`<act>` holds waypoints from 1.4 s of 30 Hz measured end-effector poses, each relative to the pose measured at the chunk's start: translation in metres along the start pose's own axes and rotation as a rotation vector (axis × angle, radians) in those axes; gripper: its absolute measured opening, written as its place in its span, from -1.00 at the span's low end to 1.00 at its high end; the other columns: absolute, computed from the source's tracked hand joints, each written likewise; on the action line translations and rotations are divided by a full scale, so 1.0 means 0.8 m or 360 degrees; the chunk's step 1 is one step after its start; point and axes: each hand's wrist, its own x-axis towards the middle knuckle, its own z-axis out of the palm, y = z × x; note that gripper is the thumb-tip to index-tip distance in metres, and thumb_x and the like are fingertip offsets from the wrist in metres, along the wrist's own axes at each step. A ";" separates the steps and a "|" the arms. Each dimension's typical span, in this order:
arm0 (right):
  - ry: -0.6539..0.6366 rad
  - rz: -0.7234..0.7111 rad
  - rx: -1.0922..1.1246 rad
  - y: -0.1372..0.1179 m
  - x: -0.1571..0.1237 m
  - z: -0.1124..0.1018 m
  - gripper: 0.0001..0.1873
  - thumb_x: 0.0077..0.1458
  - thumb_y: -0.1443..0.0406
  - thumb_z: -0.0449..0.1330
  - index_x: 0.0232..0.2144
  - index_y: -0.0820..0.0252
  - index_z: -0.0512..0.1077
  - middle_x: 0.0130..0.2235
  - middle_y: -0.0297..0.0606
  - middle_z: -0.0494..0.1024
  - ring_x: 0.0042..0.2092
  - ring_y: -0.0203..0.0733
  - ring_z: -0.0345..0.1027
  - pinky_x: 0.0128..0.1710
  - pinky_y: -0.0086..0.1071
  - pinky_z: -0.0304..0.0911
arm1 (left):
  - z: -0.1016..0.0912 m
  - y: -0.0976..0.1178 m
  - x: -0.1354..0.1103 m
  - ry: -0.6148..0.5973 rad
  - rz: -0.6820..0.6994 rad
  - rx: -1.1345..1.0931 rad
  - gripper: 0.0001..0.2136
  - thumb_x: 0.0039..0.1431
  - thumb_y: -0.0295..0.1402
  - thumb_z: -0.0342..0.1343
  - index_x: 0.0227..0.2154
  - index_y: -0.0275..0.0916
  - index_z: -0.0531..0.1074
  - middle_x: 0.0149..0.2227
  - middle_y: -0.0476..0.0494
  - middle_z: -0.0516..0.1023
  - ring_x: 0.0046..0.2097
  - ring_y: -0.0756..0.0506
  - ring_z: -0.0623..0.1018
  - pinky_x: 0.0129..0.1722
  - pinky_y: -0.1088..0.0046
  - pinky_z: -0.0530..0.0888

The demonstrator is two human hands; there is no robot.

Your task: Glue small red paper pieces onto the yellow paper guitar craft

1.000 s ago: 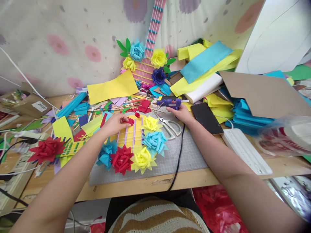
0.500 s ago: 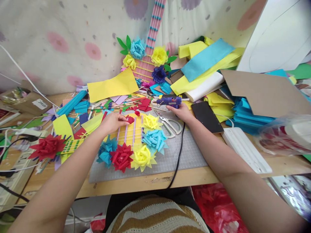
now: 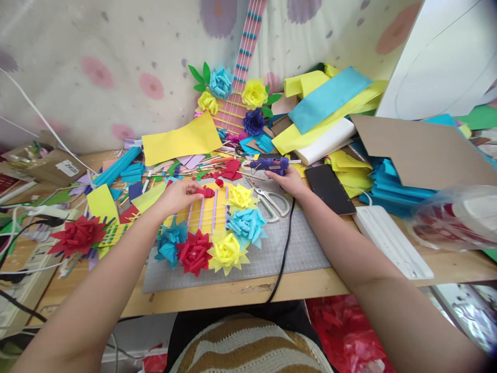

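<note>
Head view: the left hand [image 3: 180, 196] pinches a red paper piece [image 3: 207, 192] — seemingly by its edge, fingertips partly hidden — at the yellow paper guitar's [image 3: 221, 208] far side; the right hand [image 3: 292, 182] grips the purple glue gun [image 3: 269, 165], beyond the scissors [image 3: 266, 194].

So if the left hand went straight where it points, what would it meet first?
Beyond the small red paper piece at its fingers, the left hand would likely meet the upper yellow paper flower on the yellow guitar-shaped body, though the hand's height is hard to judge.
</note>
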 end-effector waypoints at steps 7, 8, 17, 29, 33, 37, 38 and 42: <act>0.0021 0.0048 -0.0055 -0.002 -0.001 -0.001 -0.39 -0.38 -0.24 0.33 -0.55 0.17 0.47 -0.47 -0.20 0.55 -0.30 0.00 0.45 -0.22 -0.14 0.42 | 0.011 -0.003 0.002 -0.0006 -0.0023 0.0031 -0.74 -0.16 -0.08 0.24 -0.62 -0.18 0.50 -0.49 -0.07 0.62 -0.35 -0.17 0.58 -0.31 0.36 0.43; 0.0015 0.0050 -0.0065 -0.002 -0.001 -0.001 -0.39 -0.37 -0.24 0.33 -0.55 0.17 0.47 -0.47 -0.20 0.54 -0.31 -0.01 0.45 -0.23 -0.15 0.41 | 0.011 -0.003 0.002 -0.0009 -0.0021 0.0059 -0.73 -0.14 -0.07 0.24 -0.64 -0.17 0.50 -0.50 -0.06 0.62 -0.35 -0.16 0.57 -0.33 0.37 0.42; 0.0021 0.0005 -0.0054 0.000 0.001 0.000 -0.36 -0.40 -0.28 0.31 -0.58 0.15 0.45 -0.53 -0.26 0.50 -0.38 -0.08 0.40 -0.30 -0.18 0.40 | 0.011 -0.002 0.008 0.0135 0.0003 -0.0084 -0.81 -0.19 -0.19 0.28 -0.51 -0.18 0.56 -0.40 -0.08 0.66 -0.29 -0.16 0.60 -0.22 0.36 0.47; 0.0042 0.0006 -0.0073 0.001 0.001 0.001 -0.35 -0.43 -0.28 0.31 -0.57 0.17 0.45 -0.50 -0.23 0.52 -0.37 -0.08 0.40 -0.31 -0.20 0.39 | 0.009 -0.006 0.004 0.0013 -0.0068 -0.0034 -0.76 -0.17 -0.11 0.25 -0.61 -0.18 0.51 -0.52 -0.03 0.61 -0.36 -0.13 0.57 -0.30 0.38 0.42; 0.0038 0.0010 -0.0041 0.000 -0.001 0.001 -0.35 -0.43 -0.27 0.32 -0.56 0.17 0.47 -0.49 -0.21 0.53 -0.34 -0.04 0.42 -0.30 -0.19 0.40 | 0.010 -0.008 0.004 0.0107 -0.0039 0.0036 -0.76 -0.18 -0.12 0.24 -0.61 -0.19 0.44 -0.60 0.02 0.49 -0.48 -0.06 0.45 -0.43 0.42 0.32; 0.0019 0.0016 -0.0010 -0.001 -0.002 0.001 -0.35 -0.44 -0.26 0.33 -0.55 0.17 0.48 -0.47 -0.20 0.55 -0.31 -0.01 0.44 -0.24 -0.15 0.41 | 0.016 -0.008 0.004 0.0249 0.0040 0.0047 -0.81 -0.21 -0.22 0.24 -0.58 -0.18 0.39 -0.55 0.04 0.47 -0.47 -0.04 0.43 -0.44 0.43 0.29; 0.0019 0.0005 0.0000 -0.001 -0.002 0.001 -0.36 -0.44 -0.26 0.34 -0.55 0.16 0.48 -0.48 -0.20 0.55 -0.31 -0.01 0.45 -0.24 -0.15 0.41 | 0.018 -0.008 0.004 0.0252 0.0044 0.0002 -0.81 -0.22 -0.24 0.25 -0.57 -0.18 0.37 -0.54 0.03 0.48 -0.45 -0.04 0.44 -0.43 0.43 0.31; 0.0012 -0.0003 0.0006 -0.003 -0.002 0.001 -0.36 -0.43 -0.26 0.33 -0.55 0.17 0.49 -0.47 -0.19 0.56 -0.29 0.00 0.46 -0.21 -0.14 0.42 | 0.025 -0.008 0.006 0.0256 -0.0033 -0.0264 -0.70 -0.30 -0.27 0.32 -0.51 -0.17 0.30 -0.53 0.04 0.49 -0.41 -0.07 0.51 -0.35 0.40 0.39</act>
